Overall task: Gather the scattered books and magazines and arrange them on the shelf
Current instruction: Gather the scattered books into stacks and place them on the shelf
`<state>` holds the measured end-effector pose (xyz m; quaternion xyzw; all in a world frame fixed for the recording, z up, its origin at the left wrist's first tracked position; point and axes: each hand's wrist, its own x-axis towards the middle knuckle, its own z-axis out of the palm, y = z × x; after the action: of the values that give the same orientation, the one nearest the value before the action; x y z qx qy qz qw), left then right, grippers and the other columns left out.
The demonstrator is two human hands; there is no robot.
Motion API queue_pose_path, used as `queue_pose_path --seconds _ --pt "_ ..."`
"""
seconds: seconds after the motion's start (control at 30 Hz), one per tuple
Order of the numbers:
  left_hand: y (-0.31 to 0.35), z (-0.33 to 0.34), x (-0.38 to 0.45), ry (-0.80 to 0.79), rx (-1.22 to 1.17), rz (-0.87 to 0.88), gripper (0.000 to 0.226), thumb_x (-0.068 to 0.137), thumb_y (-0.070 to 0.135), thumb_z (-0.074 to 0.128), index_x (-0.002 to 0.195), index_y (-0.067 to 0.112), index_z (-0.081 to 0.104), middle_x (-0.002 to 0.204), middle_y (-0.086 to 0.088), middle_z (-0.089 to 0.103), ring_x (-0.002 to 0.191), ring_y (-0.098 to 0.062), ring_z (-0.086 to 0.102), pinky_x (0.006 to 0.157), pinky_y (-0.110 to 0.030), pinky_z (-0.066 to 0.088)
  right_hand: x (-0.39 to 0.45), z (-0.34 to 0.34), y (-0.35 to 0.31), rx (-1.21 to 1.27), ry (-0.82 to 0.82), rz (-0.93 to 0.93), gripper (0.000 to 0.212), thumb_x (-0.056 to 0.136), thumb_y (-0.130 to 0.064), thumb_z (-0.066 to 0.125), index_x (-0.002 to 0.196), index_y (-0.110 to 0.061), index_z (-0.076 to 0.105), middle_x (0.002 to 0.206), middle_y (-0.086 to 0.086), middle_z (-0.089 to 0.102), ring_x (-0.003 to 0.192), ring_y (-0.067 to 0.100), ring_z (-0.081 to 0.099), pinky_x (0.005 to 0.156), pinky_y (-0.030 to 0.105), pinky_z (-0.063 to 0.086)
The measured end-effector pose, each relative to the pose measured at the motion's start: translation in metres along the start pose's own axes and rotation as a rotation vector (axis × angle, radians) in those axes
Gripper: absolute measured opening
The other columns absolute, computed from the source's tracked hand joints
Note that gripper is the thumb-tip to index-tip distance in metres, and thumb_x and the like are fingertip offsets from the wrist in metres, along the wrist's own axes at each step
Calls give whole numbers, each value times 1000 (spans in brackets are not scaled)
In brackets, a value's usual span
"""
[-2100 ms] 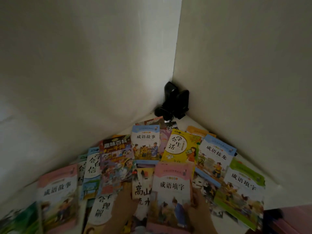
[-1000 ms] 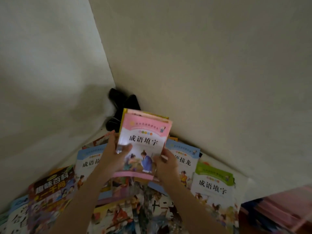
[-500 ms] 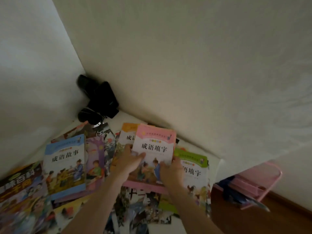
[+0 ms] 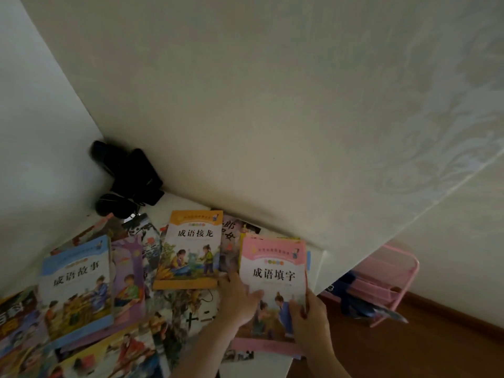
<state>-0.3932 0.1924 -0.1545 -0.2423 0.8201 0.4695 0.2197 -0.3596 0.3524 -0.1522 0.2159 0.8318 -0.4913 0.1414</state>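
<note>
Two bare forearms — no sleeves, rings or watch visible.

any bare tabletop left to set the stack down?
Little. One bare strip of white tabletop lies along the wall, between the black gadgets in the corner and the orange-covered book. Another sliver sits at the table's right end, beside the pink-covered book both hands grip. Everything left of that is overlapping books.

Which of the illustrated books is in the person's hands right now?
The pink-covered book, gripped by the left hand and right hand. The orange-covered book and blue-covered book lie untouched.
</note>
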Motion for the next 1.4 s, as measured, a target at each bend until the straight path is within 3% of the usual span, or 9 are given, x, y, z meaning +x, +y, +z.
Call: queue_pose_path --seconds 0.1,0.27,0.43,0.6,0.73,0.97,1.1,1.27,1.4 --pt "7 4 -1 -17 -139 3 84 83 20 73 148 16 19 136 -1 43 114 -17 48 97 -33 45 3 1 7 -5 28 2 20 93 -17 56 109 -28 58 103 0 63 92 19 60 76 37 54" --pt "19 11 -12 -102 -344 -67 87 79 0 71 146 20 20 95 12 48 87 -7 50 59 -17 44 -9 -21 -4 41 33 40 15 92 -5 59 87 -18 62 84 7 67 69 15 58 62 35 51" --pt "15 -14 -20 -190 -524 -65 85 70 8 82 139 27 36 125 3 57 110 -16 55 88 -35 52 2 -18 -3 -178 100 -84 29 81 -23 66 109 -16 63 112 11 58 99 29 58 85 43 54" --pt "3 -102 -11 -26 -657 12 48 78 -4 74 110 30 62 108 10 66 100 -10 60 81 -27 49 13 38 -88 -38 -139 -259 7 82 -21 57 89 -18 58 66 8 63 54 26 59 51 48 55" --pt "-22 -166 16 119 -560 -65 60 74 9 81 125 23 52 122 4 61 113 -17 55 100 -38 43 24 106 -130 9 -299 -358 43 86 -11 60 124 -18 42 85 15 66 59 18 61 52 33 54" --pt "-26 -169 59 107 -316 -33 82 88 13 68 149 17 14 143 -4 34 125 -19 39 89 -26 35 49 150 -121 -101 -240 -232 55 84 -9 65 127 -16 32 101 5 61 85 23 62 54 25 49" --pt "-28 -169 62 120 -426 -46 71 80 2 73 138 16 35 137 -3 48 127 -26 46 100 -37 41 63 155 -116 -45 -201 -102 69 69 -25 79 116 -24 29 90 9 66 79 29 66 65 42 60" --pt "-38 -169 47 178 -501 50 68 74 -2 76 128 21 42 112 1 62 104 -17 61 79 -30 52 106 160 -92 146 -417 23 89 27 -40 93 97 2 58 88 24 69 70 33 68 63 49 59" --pt "-47 -168 12 257 -558 206 65 73 -3 78 117 33 46 111 6 64 104 -12 64 76 -23 54 67 129 -124 110 -520 -188 65 56 -27 89 107 2 61 95 20 67 77 26 68 71 45 60"
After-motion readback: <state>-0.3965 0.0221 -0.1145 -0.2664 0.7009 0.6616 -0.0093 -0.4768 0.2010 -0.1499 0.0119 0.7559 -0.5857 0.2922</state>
